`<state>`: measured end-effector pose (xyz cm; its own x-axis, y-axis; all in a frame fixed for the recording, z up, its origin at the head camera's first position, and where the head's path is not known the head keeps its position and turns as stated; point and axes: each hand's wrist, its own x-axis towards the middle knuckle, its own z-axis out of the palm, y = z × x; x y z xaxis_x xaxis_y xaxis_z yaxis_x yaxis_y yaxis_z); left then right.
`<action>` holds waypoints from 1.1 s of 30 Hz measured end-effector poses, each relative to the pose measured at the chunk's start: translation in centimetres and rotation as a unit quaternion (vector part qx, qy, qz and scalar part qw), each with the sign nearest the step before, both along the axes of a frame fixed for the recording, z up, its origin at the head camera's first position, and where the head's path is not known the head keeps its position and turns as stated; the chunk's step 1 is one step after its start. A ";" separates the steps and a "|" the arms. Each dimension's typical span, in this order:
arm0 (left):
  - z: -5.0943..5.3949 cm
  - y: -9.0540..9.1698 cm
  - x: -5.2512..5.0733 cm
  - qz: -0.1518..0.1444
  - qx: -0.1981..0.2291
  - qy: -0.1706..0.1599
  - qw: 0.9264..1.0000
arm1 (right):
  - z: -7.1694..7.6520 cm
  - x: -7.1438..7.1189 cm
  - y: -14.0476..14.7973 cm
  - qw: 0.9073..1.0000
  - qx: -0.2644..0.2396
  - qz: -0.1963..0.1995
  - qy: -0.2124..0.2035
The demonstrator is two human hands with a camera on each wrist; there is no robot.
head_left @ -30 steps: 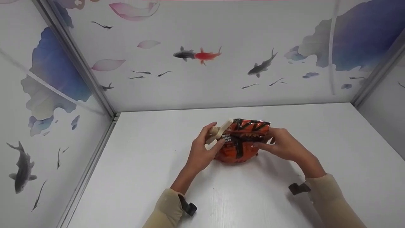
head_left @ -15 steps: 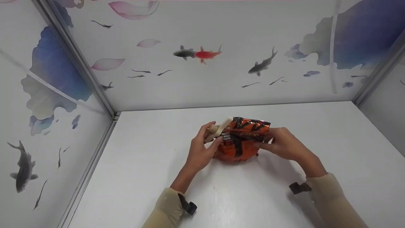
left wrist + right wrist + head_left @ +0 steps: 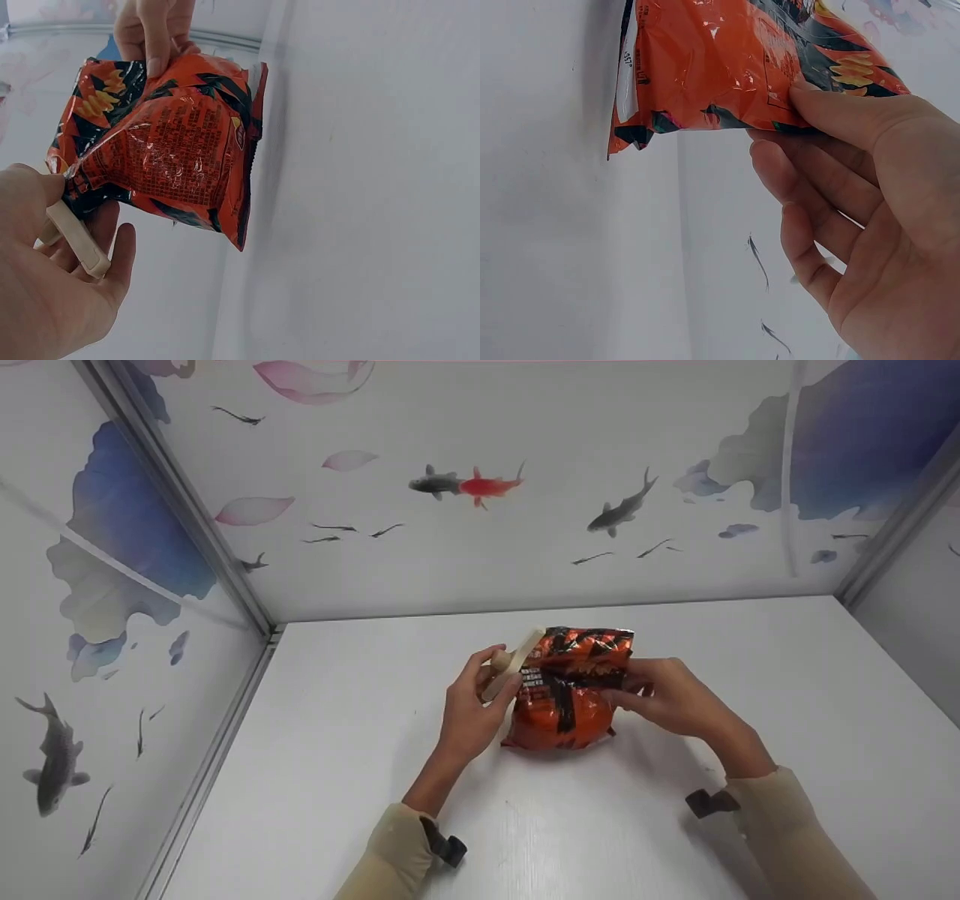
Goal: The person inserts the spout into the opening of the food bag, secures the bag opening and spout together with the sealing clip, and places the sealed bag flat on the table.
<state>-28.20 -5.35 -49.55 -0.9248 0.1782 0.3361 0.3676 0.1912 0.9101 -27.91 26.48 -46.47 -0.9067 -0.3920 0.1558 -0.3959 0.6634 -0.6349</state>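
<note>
An orange and black snack bag (image 3: 566, 709) stands upright on the white table, its upper part drawn in across the middle. At its left side my left hand (image 3: 474, 705) holds a long cream bag clip (image 3: 525, 651) with a round knob, slanted against the bag. In the left wrist view the thumb presses the bag's gathered neck, and the clip (image 3: 79, 238) lies across the curled fingers. My right hand (image 3: 667, 697) pinches the bag's right side between thumb and fingers. In the right wrist view its thumb lies on the bag (image 3: 712, 64), with the other fingers beneath.
The white table (image 3: 337, 750) extends around the bag on all sides. Printed panels with fish and petals, such as the back wall (image 3: 540, 547), enclose the left, back and right. Metal frame posts (image 3: 247, 592) stand at the corners.
The bag's top edge has risen slightly and shifted a little left. The clip has moved slightly up and left with my left hand. Both hands keep their hold.
</note>
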 end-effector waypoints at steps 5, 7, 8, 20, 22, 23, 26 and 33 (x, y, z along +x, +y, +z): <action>-0.2 0.0 -0.1 0.001 0.006 -0.004 1.000 | 0.0 0.0 -0.1 1.000 -0.011 0.007 -0.023; -0.2 0.0 -0.1 0.001 0.006 -0.009 1.000 | 0.0 -0.1 -0.1 0.999 -0.010 0.008 -0.031; -0.3 0.0 -0.2 0.001 0.006 -0.012 1.000 | -0.1 -0.1 -0.1 0.999 -0.009 0.008 -0.034; -0.5 0.1 0.0 0.001 0.034 -0.089 0.995 | -0.5 -0.1 -0.3 0.997 -0.020 0.014 -0.067; -0.7 0.2 0.0 0.003 0.034 -0.095 0.995 | -0.7 -0.2 -0.4 0.997 -0.023 0.014 -0.076; -0.7 0.2 0.0 0.004 0.033 -0.099 0.995 | -0.9 -0.2 -0.4 0.996 -0.024 0.014 -0.080; -0.9 0.2 0.0 0.010 0.027 -0.113 0.993 | -1.2 -0.4 -0.4 0.995 -0.024 0.013 -0.092; -1.5 0.3 0.0 0.028 0.004 -0.135 0.990 | -1.7 -0.6 -0.6 0.992 -0.024 0.003 -0.124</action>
<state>-28.23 -5.09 -51.04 -0.9894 0.1232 0.0770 0.1004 0.1968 0.9753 -28.54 25.92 -48.20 -0.9171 -0.3951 -0.0532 -0.2272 0.6277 -0.7445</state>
